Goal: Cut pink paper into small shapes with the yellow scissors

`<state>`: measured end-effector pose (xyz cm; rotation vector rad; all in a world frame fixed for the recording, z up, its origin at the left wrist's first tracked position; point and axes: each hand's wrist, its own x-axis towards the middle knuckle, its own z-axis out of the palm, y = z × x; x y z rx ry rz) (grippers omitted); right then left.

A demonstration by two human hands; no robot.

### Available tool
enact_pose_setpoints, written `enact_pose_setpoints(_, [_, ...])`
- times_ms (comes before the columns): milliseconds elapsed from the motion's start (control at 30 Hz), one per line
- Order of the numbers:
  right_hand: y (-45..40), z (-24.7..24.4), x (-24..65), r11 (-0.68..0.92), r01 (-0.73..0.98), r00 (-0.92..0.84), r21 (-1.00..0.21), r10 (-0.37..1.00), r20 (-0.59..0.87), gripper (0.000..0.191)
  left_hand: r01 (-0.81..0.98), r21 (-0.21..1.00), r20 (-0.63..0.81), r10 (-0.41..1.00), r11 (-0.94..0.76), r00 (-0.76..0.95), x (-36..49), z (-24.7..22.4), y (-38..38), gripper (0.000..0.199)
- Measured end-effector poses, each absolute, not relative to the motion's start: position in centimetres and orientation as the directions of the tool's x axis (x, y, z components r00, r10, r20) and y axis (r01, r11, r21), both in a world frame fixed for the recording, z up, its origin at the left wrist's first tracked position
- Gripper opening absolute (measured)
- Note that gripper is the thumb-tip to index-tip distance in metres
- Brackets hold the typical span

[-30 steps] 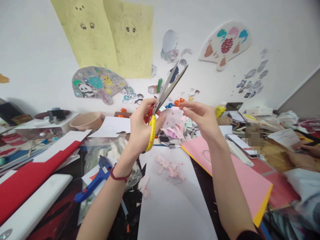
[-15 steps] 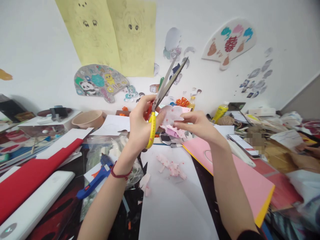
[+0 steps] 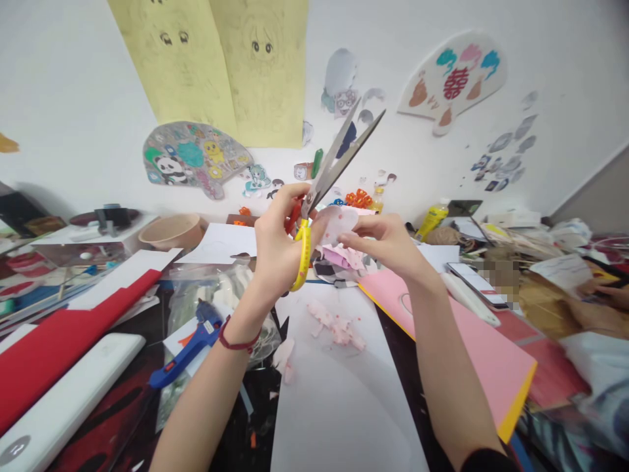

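Taking the white sheet (image 3: 344,400) as my landmark, I see the left hand (image 3: 281,246) above its far end, fingers curled around the scissors (image 3: 322,190), blades parted, thumb on the dotted paper piece (image 3: 338,224). The right hand (image 3: 388,246) pinches that piece's other edge, fingers nearly closed. Pink scraps (image 3: 337,326) lie on the sheet; the glue gun (image 3: 189,351) lies left of it.

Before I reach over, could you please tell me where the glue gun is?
In the head view, the glue gun lies on the left, just beside the left forearm and next to the clear bag.
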<state>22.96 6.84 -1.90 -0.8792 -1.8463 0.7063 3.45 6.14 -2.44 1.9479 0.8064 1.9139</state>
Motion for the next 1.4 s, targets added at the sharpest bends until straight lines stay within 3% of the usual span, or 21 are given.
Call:
enact_pose_setpoints(233, [6.8, -1.7, 23.9, 0.598, 0.388, -0.339, -0.701, 0.8, 0.495, 0.031, 0.175, 0.57, 0.821, 0.562, -0.803, -0.099, 3.4, -2.5, 6.3, 0.029])
enact_pose_setpoints(467, [7.0, -1.8, 24.9, 0.546, 0.368, -0.309, -0.752, 0.835, 0.455, 0.029, 0.148, 0.592, 0.806, 0.579, -0.792, -0.122, 3.5, -2.6, 6.3, 0.03])
enact_pose_setpoints(733, [7.3, -2.3, 22.9, 0.625, 0.25, -0.233, -0.74, 0.781, 0.58, 0.035, 0.132, 0.606, 0.795, 0.597, -0.784, -0.106, 4.0, -2.6, 6.0, 0.034])
enact_pose_setpoints(867, [7.4, -2.5, 22.9, 0.61, 0.296, -0.271, -0.735, 0.791, 0.548, 0.028, 0.169, 0.591, 0.806, 0.581, -0.788, -0.111, 4.0, -2.8, 6.0, 0.031])
enact_pose_setpoints(1167, [8.0, -2.9, 24.3, 0.584, 0.426, -0.328, -0.691, 0.811, 0.484, 0.036, 0.136, 0.573, 0.819, 0.56, -0.808, -0.123, 3.8, -2.6, 6.2, 0.031])
enact_pose_setpoints(1400, [7.8, -2.5, 24.9, 0.583, 0.425, -0.372, -0.693, 0.81, 0.453, 0.032, 0.119, 0.607, 0.794, 0.595, -0.785, -0.124, 3.9, -2.7, 6.0, 0.032])
